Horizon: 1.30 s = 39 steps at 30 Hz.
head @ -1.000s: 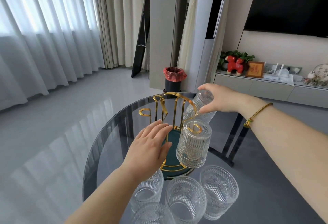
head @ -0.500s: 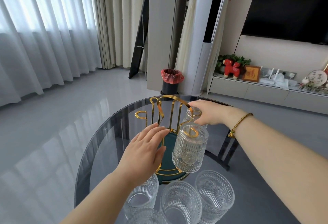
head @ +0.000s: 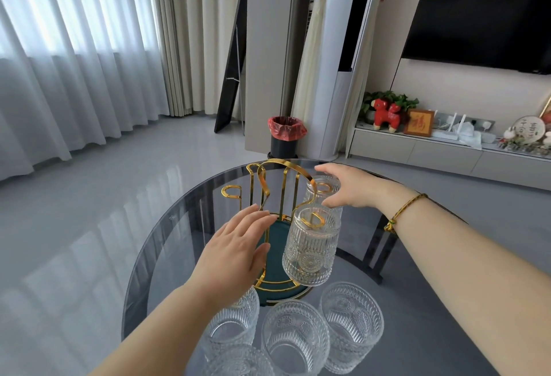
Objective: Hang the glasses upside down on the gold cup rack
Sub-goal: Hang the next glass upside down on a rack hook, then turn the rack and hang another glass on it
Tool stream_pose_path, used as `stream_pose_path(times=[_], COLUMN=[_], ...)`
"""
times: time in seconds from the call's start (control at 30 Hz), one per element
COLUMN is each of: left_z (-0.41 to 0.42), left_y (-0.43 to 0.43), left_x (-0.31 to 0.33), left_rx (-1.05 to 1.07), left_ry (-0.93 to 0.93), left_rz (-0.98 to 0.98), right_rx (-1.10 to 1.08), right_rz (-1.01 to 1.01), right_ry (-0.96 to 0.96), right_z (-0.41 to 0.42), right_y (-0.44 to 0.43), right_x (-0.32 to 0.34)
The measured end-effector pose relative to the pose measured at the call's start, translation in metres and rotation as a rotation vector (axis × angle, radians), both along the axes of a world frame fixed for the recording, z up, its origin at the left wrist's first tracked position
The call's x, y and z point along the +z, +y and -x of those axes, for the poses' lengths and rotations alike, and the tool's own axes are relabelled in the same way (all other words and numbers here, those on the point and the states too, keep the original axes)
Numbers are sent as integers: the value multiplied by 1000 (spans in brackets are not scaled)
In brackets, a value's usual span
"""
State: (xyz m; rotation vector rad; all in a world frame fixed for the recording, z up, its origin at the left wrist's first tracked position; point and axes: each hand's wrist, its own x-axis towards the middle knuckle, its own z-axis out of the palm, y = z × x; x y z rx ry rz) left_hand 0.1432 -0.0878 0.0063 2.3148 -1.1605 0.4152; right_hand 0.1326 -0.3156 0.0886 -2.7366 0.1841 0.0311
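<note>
The gold cup rack (head: 269, 185) stands on a dark green round base on the glass table (head: 167, 244). One ribbed clear glass (head: 311, 249) hangs upside down on a near right prong. A second glass (head: 323, 189) sits upside down on the prong behind it, with the fingers of my right hand (head: 350, 186) around its upper part. My left hand (head: 235, 252) hovers flat and open over the rack's left side, holding nothing. Several more glasses (head: 295, 337) stand upright at the table's near edge.
An empty gold prong (head: 231, 192) sticks out on the rack's left. Beyond the table are a black bin with a red liner (head: 284, 137), grey floor, curtains at left and a low TV cabinet (head: 447, 152) with ornaments at right.
My right hand has lowered the second glass down over the rear right prong. My left hand has stayed over the rack's left side.
</note>
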Motion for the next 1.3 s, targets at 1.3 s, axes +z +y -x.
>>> stream_pose_path(times=[1.3], left_z=[1], left_y=[-24], left_x=[20], left_rx=[190], left_ry=[-2], left_rz=[-228], right_rx=[-446], right_rz=[-919], right_ry=[-403], right_z=[158], right_y=[49], right_x=[-169])
